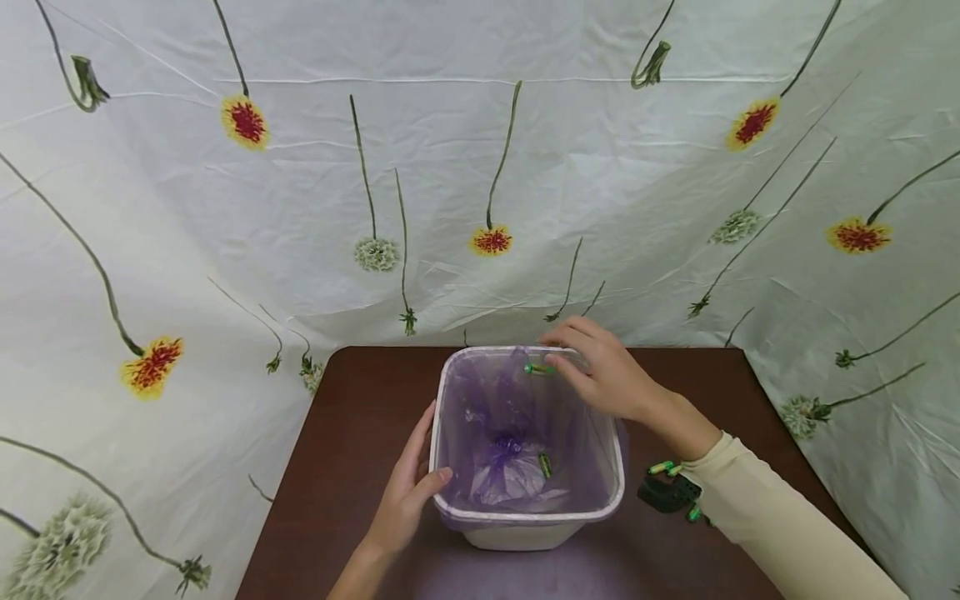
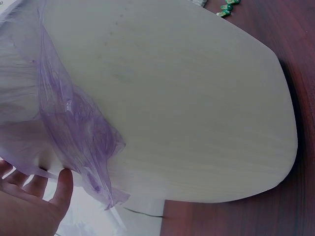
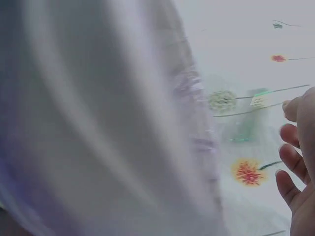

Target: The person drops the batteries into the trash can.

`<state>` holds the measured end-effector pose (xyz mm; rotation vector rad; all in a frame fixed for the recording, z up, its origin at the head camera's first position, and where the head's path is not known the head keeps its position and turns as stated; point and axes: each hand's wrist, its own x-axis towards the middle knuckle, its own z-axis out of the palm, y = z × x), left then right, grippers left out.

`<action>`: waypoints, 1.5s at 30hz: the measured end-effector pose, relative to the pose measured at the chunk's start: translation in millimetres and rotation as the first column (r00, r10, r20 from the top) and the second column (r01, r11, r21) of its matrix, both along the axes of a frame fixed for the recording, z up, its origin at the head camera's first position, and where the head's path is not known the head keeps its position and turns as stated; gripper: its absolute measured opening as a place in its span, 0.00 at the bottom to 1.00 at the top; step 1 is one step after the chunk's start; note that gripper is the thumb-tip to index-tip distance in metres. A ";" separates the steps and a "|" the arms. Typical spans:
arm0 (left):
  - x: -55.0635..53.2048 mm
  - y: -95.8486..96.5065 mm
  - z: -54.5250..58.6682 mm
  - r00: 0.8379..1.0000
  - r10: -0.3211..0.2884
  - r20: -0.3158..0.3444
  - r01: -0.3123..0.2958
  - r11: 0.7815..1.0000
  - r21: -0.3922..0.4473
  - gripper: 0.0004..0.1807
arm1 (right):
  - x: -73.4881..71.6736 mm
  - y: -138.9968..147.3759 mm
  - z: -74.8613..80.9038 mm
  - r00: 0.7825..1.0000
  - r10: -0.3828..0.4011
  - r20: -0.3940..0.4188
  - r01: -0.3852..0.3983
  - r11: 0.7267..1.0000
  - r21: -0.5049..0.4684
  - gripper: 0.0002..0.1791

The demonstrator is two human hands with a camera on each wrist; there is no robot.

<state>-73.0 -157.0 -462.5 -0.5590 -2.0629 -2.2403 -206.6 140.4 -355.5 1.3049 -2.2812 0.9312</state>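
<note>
A white trash bin (image 1: 525, 537) lined with a purple plastic bag (image 1: 487, 392) stands on the table. My left hand (image 1: 405, 500) grips its left side, thumb over the rim and fingers along the outside; the left wrist view shows that hand (image 2: 37, 196) by the bag's overhang. Above the bin's far right corner is my right hand (image 1: 596, 371), fingers loosely spread. A green battery (image 1: 537, 368) is just off its fingertips, blurred in mid-air beside the hand (image 3: 300, 152) in the right wrist view. Another battery (image 1: 544, 465) lies at the bottom of the bag.
To the right of the bin, a black object (image 1: 667, 494) lies on the brown table (image 1: 352, 417), with several green batteries (image 1: 660, 467) around it, partly behind the right sleeve (image 1: 772, 517). Flower-printed white cloth (image 1: 600, 167) hangs behind and at both sides.
</note>
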 end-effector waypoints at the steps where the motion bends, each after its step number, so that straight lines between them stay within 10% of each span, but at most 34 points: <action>1: -0.1 0.2 -0.1 1.000 0.000 0.001 0.000 1.000 -0.001 0.43 | -0.6 1.0 1.5 1.000 -0.002 0.004 0.002 1.000 -0.018 0.14; 45: -0.4 0.2 -3.8 1.000 0.007 -0.010 -0.008 1.000 -0.010 0.42 | 15.9 56.5 -16.0 0.989 -0.148 0.004 0.148 0.989 -0.015 0.13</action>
